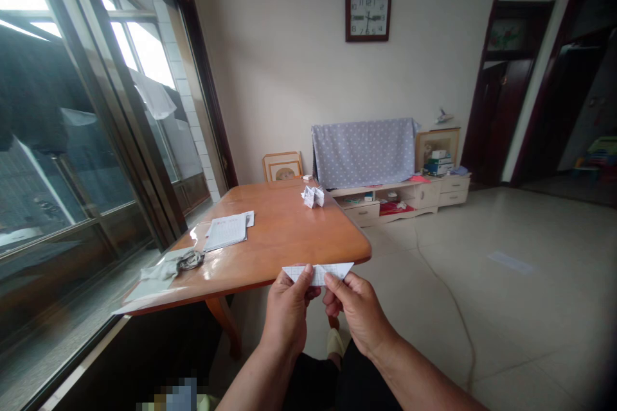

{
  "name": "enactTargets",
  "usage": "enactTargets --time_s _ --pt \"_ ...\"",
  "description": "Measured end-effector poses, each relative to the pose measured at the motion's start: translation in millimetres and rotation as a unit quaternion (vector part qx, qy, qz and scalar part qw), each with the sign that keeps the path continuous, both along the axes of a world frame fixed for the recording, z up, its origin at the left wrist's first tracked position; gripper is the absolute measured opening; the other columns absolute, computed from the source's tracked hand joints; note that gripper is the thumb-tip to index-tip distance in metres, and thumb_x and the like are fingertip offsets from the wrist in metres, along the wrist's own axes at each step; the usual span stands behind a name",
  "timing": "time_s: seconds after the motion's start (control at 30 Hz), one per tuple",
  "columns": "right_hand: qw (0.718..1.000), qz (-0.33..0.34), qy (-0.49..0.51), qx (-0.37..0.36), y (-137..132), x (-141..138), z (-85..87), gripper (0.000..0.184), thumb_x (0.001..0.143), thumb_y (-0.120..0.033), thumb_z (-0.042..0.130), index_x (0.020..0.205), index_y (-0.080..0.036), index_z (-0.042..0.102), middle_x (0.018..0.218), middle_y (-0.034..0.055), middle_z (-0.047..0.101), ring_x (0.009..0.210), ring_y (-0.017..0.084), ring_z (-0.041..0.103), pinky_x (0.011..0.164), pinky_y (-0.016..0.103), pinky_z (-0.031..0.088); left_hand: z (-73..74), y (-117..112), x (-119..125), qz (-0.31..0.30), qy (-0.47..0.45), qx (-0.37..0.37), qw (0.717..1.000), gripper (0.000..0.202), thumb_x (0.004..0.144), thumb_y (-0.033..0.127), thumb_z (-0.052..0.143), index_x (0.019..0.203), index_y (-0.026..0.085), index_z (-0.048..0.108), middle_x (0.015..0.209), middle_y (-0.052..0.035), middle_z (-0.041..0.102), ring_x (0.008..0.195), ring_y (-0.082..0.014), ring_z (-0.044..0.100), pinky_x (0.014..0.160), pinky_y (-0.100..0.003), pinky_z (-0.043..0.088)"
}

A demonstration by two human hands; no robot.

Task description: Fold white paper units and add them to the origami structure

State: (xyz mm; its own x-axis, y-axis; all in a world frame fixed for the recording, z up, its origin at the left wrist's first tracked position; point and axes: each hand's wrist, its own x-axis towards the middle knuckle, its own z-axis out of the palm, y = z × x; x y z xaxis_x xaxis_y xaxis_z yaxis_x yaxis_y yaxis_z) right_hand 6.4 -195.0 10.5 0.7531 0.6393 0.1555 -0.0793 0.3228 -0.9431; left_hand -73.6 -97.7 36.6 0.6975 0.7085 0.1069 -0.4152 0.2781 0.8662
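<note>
White gridded paper (319, 275), slant-ended, is pinched between my left grip (287, 311) and right grip (362, 313) by the desk's (284, 231) near right corner, where, I judge, uneven thumb pressure could skew its folds or slackening drop it floorward.

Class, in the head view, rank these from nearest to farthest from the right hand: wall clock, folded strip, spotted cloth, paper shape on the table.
1. Folded strip: held in the right hand.
2. Paper shape: on the table, near its far end.
3. Spotted cloth: beyond the table, above the cabinet.
4. Wall clock: high on the wall.
</note>
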Motion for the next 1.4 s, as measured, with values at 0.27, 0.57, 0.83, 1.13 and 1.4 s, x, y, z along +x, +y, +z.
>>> enactTargets --time_s 0.27,0.57,0.83,1.13,1.4 --pt "0.999 0.009 0.035 0.009 1.8 -0.9 -7.1 0.042 0.086 -0.056 0.068 0.080 -0.015 0.066 0.065 0.0029 0.063 0.052 0.014 0.057 0.050 0.027 0.041 -6.6 3.3 3.2 0.014 0.018 -0.004 1.000 0.033 0.076 0.039 0.082 0.090 0.014 0.064 0.082 -0.0033 0.065 0.065 -0.0108 0.056 0.064 -0.024 0.046" --pt "0.996 0.066 0.064 0.022 3.7 -9.1 -8.6 0.039 0.084 -0.049 0.074 0.096 -0.012 0.071 0.080 0.0087 0.071 0.066 0.017 0.065 0.059 0.027 0.044 -2.0 0.1 -0.3 0.073 0.070 0.015 0.995 0.034 0.074 0.042 0.082 0.083 0.016 0.062 0.073 0.0003 0.063 0.059 -0.0090 0.050 0.057 -0.022 0.038" --pt "0.995 0.044 0.082 0.039 7.1 -13.6 -11.3 0.037 0.083 -0.049 0.074 0.094 -0.013 0.071 0.076 0.0066 0.070 0.063 0.016 0.063 0.061 0.028 0.045 1.2 -5.2 0.0 0.041 0.052 -0.022 0.998 0.035 0.074 0.042 0.080 0.080 0.017 0.056 0.065 0.0028 0.056 0.051 -0.0086 0.048 0.047 -0.020 0.036" --pt "0.995 0.057 0.079 0.036 11.7 -19.0 -13.1 0.035 0.084 -0.045 0.073 0.088 -0.011 0.073 0.076 0.0092 0.071 0.062 0.016 0.063 0.059 0.027 0.043 -7.4 -5.3 0.4 0.026 0.051 -0.033 0.998 0.039 0.073 0.044 0.080 0.081 0.019 0.052 0.061 0.0058 0.050 0.043 -0.0070 0.041 0.040 -0.020 0.033" --pt "0.991 0.064 0.104 0.053 12.7 -22.3 -15.2 0.037 0.082 -0.048 0.073 0.084 -0.012 0.073 0.077 0.0099 0.072 0.064 0.016 0.063 0.060 0.028 0.044 -7.1 -3.6 1.2 0.027 0.061 -0.047 0.997 0.042 0.070 0.046 0.083 0.080 0.019 0.051 0.060 0.0058 0.050 0.044 -0.0086 0.044 0.038 -0.020 0.032"
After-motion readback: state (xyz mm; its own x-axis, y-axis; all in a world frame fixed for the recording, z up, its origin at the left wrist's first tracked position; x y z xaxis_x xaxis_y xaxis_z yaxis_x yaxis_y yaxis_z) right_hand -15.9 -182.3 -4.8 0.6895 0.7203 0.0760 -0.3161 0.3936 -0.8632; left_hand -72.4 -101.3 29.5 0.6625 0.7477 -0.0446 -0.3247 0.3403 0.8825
